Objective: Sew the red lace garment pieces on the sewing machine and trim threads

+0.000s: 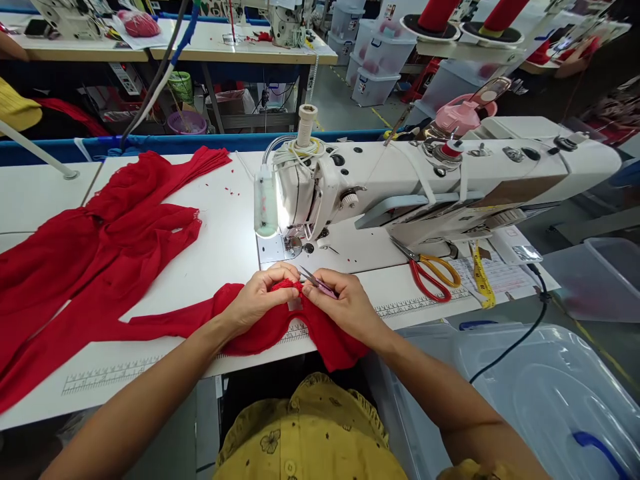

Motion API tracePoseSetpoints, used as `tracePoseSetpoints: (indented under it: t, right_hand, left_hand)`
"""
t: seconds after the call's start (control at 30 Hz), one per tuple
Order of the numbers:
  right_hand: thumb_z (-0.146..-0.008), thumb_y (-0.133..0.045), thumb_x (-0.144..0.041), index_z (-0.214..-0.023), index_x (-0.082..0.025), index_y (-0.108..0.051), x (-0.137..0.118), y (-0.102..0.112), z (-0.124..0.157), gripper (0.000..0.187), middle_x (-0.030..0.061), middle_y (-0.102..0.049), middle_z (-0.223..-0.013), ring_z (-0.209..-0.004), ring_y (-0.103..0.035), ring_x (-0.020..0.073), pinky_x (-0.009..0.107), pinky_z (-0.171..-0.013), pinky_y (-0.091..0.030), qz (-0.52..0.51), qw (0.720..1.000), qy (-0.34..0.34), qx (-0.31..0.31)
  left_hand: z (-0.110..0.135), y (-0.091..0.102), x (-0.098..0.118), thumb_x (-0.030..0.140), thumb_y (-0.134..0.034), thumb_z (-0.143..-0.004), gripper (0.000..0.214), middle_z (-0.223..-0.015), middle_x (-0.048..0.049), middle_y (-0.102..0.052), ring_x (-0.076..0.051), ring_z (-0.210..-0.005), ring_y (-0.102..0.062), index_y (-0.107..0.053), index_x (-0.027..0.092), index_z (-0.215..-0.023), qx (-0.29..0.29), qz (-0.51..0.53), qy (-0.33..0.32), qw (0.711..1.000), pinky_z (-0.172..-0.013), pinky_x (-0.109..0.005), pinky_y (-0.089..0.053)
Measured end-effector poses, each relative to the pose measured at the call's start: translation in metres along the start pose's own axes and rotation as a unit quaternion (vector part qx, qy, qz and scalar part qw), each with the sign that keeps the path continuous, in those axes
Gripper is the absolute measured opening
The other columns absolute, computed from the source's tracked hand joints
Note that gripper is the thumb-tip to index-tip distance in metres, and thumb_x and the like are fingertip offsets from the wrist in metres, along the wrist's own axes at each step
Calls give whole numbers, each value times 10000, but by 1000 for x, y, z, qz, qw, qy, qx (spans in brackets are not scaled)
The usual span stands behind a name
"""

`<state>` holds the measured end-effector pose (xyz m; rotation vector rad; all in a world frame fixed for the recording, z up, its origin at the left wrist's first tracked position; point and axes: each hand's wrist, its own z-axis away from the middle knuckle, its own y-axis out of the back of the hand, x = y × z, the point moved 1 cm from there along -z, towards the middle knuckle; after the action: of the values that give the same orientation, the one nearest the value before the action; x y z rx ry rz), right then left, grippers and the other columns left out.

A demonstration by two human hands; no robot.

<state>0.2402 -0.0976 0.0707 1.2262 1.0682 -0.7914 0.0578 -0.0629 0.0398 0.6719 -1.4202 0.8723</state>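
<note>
My left hand [261, 298] pinches the gathered edge of a red garment [265, 333] at the front of the sewing table. Close beside it, my right hand [347, 303] is closed round a pair of thread snips [324, 287], their metal blades pointing up and left near the pinched cloth. Right-hand fingertips also touch the red fabric, which hangs a little over the table's front edge. Just beyond both hands is the needle area of a white sewing machine [370, 180]. To the left spreads a large heap of red fabric [100, 247], joined or overlapping with the held piece.
Orange- and red-handled scissors [434, 273] lie right of my hands, near a yellow tape measure [483, 277] and a printed sheet. Clear lidded plastic bins [545, 393] stand at the lower right. Another worktable [200, 50] is behind; red thread cones [437, 15] sit above.
</note>
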Motion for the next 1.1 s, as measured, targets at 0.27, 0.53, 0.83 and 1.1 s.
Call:
tracePoseSetpoints:
  t: [0.27, 0.53, 0.83, 1.1]
  right_hand:
    - [-910, -608, -420, -716, -180, -565, 5, 4, -3, 312, -49, -403, -656, -620, -347, 98, 244, -567, -281, -80, 995, -47, -47]
    - [-1016, -437, -481, -1106, -197, -672, 19, 17, -6, 380, -12, -515, -742, -715, -503, 136, 264, -697, -408, 27, 999, 17, -7]
    - [-903, -616, -526, -867, -182, -600, 24, 12, -11, 346, -2, -564, -803, -748, -523, 146, 271, -684, -430, -53, 991, -34, -122]
    - [-962, -538, -440, -839, -198, -530, 14, 24, -13, 272, -29, -524, -763, -704, -467, 122, 249, -639, -393, 12, 998, -15, -59]
  left_hand:
    - [-1, 1, -3, 301, -696, -848, 125, -1019, -38, -568, -200, -1045, -526, -671, 185, -811, 0, 8, -8, 1000, -1012, -309, -361]
    - [4, 1, 3, 385, -647, -924, 220, -895, -20, -633, -150, -858, -576, -645, 166, -909, -28, 17, 31, 999, -852, -275, -445]
    - [6, -1, 3, 393, -639, -937, 242, -779, -4, -644, -122, -766, -594, -622, 157, -887, -47, 52, 49, 996, -802, -259, -475]
    - [3, -1, 2, 424, -638, -930, 280, -803, -21, -662, -137, -784, -607, -623, 153, -859, -38, 48, 62, 996, -800, -269, -474]
